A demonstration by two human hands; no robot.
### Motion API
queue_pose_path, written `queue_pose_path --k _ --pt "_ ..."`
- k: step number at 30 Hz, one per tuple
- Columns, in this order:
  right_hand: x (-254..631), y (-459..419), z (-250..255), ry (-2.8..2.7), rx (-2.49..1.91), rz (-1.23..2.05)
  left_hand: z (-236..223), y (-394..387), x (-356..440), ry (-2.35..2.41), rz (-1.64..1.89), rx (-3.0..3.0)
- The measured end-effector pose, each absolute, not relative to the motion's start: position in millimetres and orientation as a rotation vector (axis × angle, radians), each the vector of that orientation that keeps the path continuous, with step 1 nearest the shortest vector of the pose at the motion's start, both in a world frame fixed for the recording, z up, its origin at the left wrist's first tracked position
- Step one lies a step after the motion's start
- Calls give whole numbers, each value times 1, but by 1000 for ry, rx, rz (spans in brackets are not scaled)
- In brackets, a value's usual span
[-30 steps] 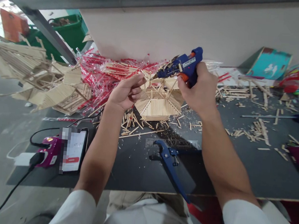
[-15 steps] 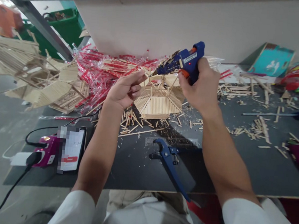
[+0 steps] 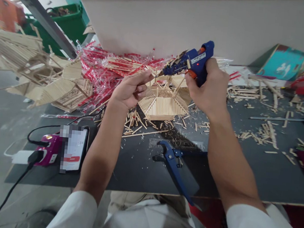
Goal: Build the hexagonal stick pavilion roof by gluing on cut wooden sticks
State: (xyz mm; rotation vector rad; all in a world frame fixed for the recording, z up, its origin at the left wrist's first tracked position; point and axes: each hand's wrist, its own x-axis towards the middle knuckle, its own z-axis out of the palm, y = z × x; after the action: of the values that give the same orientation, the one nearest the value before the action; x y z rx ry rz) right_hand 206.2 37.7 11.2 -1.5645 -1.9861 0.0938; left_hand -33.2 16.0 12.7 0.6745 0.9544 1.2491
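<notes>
My right hand (image 3: 210,83) is wrapped round a blue glue gun (image 3: 199,59) with an orange trigger. The gun's metal nozzle points left and down, close to the fingertips of my left hand (image 3: 133,87). Thumb and forefinger of that hand are pinched together; whatever thin piece they hold is too small to make out. Just below and between both hands sits a model of pale wooden sticks (image 3: 160,107), with sloping slatted sides and thin posts standing up from its top. The left fingers partly cover its left edge.
A blue ratchet cutter (image 3: 174,165) lies near the front edge. Stick offcuts (image 3: 134,121) and red-and-clear wrappers (image 3: 99,70) litter the table (image 3: 136,176). At left are a larger stick model (image 3: 50,87), a phone (image 3: 75,150) and a purple power socket (image 3: 49,149) with cables.
The view has shifted slightly, so most things appear a little further right. The glue gun still points at my left fingertips, and both hands keep their grips.
</notes>
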Motion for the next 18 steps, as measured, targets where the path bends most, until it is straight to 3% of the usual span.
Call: queue_pose_path --k 18 --pt "207 40 12 -2001 -1594 128 14 15 -34 987 1226 720"
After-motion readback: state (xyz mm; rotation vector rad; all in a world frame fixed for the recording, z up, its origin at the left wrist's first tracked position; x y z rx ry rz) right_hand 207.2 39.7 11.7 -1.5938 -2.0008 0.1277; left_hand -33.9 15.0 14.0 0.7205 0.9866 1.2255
